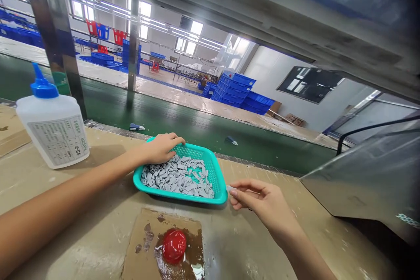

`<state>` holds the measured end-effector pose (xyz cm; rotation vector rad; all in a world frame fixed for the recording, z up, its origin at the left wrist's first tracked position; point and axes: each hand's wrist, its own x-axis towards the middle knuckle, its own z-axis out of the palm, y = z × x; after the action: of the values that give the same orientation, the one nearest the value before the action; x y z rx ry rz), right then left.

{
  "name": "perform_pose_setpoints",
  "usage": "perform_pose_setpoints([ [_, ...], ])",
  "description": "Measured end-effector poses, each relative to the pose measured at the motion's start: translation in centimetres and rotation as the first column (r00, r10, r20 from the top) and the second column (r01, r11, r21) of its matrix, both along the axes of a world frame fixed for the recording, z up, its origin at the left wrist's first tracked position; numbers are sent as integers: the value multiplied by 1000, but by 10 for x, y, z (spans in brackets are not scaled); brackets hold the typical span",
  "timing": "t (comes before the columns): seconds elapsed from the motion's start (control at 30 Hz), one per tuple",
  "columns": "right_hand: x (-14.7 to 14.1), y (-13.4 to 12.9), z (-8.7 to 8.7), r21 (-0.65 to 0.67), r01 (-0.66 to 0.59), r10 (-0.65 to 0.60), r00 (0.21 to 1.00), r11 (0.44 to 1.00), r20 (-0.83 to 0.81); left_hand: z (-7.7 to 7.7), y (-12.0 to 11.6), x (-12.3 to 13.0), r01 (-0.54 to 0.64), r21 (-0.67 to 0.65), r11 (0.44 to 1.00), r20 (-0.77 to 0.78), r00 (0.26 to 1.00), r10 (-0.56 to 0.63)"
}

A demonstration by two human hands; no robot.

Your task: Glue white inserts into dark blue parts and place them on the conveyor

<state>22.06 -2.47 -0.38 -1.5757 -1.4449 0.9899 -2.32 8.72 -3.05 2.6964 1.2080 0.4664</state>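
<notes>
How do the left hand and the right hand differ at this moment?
The left hand sits over the teal plastic basket, on its rim and the grey moulded parts, while the right hand is outside the basket, by its corner. The right hand pinches a small pale piece; the left hand shows no such pinch. Both hands are bare.

A white bottle with a blue cap (52, 122) stands left of the teal basket (218, 170), and the left hand (160, 148) reaches through the gap between them. The right hand (262, 203) has a gap on its right before a steel cover (361, 183). Past the basket, a low edge comes before the green belt (183, 129).
</notes>
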Motion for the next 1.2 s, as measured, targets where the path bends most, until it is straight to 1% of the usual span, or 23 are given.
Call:
perform_pose_setpoints([
  [0.1, -2, -2, -3, -28, -16, 14, 999, 999, -41, 1, -1, 1, -4, 8, 1000, -19, 1000, 4],
  [0.17, 0, -2, -5, -41, 3, -4, 999, 999, -41, 0, -1, 1, 2, 11, 1000, -22, 1000, -2],
  [0.23, 3, -2, -7, -60, 20, -21, 1000, 998, -22, 0, -1, 0, 8, 12, 1000, -28, 1000, -7],
  [0.3, 6, -3, -8, -69, 4, -2, 1000, 998, 24, -1, 0, 0, 6, 15, 1000, -30, 1000, -6],
  [0.4, 7, -3, -10, -11, -57, 58, 990, 998, 127, -3, 1, -1, 9, 27, 1000, -34, 999, -8],
  [0.47, 6, -4, -10, 38, -89, 81, 982, 995, 169, -3, 2, -2, 10, 31, 999, -39, 999, -9],
  [0.5, 5, -4, -11, 52, -94, 84, 983, 994, 164, -3, 2, -2, 11, 29, 1000, -42, 999, -10],
  [0.57, 3, -5, -11, 46, -86, 81, 992, 995, 97, -3, 2, -2, 9, 26, 1000, -51, 999, -8],
  [0.7, 3, -3, -13, -41, -52, 48, 994, 998, -94, -3, 2, -2, 7, 31, 1000, -66, 998, -5],
  [0.8, 5, -2, -14, -95, -9, -4, 991, 995, -132, -3, 2, -2, 9, 34, 999, -62, 998, -7],
  [0.9, 6, -2, -12, -118, 34, -45, 995, 992, -94, -3, 2, -2, 3, 29, 1000, -68, 998, -1],
  [1.0, 4, -3, -10, -112, 32, -37, 999, 993, -40, -2, 2, -2, 5, 30, 1000, -76, 997, -3],
  [1.2, 1, -4, -12, -27, -5, 8, 996, 1000, 85, -2, 0, -2, -15, 16, 1000, -94, 995, 16],
])
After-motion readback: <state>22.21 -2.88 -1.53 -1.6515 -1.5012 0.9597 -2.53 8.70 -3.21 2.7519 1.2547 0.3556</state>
